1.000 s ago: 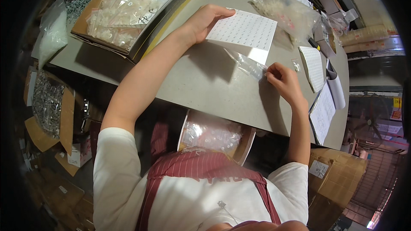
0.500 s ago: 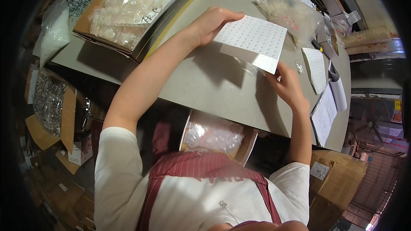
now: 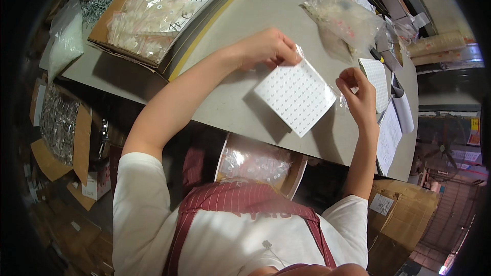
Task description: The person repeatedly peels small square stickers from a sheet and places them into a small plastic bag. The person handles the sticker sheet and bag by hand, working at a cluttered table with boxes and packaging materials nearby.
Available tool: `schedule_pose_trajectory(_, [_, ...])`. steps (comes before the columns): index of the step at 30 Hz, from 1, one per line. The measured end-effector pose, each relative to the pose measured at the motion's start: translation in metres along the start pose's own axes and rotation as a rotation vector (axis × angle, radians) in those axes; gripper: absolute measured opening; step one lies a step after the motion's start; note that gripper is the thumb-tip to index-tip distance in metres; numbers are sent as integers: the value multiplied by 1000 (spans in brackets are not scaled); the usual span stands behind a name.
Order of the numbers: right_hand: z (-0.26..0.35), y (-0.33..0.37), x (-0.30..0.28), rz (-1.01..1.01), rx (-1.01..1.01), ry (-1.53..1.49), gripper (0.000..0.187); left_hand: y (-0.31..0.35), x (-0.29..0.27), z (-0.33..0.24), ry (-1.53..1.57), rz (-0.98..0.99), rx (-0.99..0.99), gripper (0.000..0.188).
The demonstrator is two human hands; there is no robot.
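My left hand is closed in a pinch on the upper corner of a square white sheet, which carries rows of small grey marks. The sheet is held tilted above the grey table, its lowest corner toward me. Clear plastic shows along its upper right edge. Just right of the sheet is my right hand, fingers curled with thumb and fingertips close together; what they hold, if anything, I cannot make out. A small clear bag shows beside that thumb; whether it is held or lying there is unclear.
At the left, a cardboard box of small clear bags stands on the table. A large clear bag lies at the back right. White sheets and a clipboard lie along the right edge. An open drawer sits below.
The sheet has turned and come toward me, its marked face now more fully in view. My left hand has moved right and nearer; my right hand has released the sheet and moved right.
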State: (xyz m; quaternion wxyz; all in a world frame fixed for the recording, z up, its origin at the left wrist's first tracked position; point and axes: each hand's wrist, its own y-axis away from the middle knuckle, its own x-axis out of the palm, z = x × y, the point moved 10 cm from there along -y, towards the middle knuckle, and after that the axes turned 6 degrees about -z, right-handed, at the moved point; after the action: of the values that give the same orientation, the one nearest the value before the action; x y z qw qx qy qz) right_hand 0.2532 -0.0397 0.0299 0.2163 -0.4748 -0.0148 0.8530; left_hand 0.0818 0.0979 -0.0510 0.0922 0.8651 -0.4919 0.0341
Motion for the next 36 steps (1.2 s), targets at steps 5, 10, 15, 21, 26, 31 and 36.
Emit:
schedule_pose_trajectory(5, [54, 3, 40, 189, -144, -231, 23, 7, 22, 11, -50, 79, -20, 16])
schedule_pose_trajectory(10, [71, 6, 55, 134, -249, -67, 17, 7, 24, 12, -66, 59, 16, 15])
schedule_pose_trajectory(15, [84, 16, 54, -32, -422, 94, 18, 7, 24, 16, -42, -2, -20, 21])
schedule_pose_trajectory(21, [106, 30, 52, -84, -596, 195, 16, 2, 19, 24, -57, 3, -55, 21])
schedule_pose_trajectory(26, [56, 10, 27, 46, -187, -288, 10, 21, 37, 15, -210, 178, -96, 22])
schedule_pose_trajectory(31, [-7, 8, 61, 382, 117, -139, 20, 34, 58, 26, -359, 451, -156, 24])
schedule_pose_trajectory(36, [-10, 15, 62, 250, -46, 108, 18, 33, 52, 27, -357, 376, -184, 27])
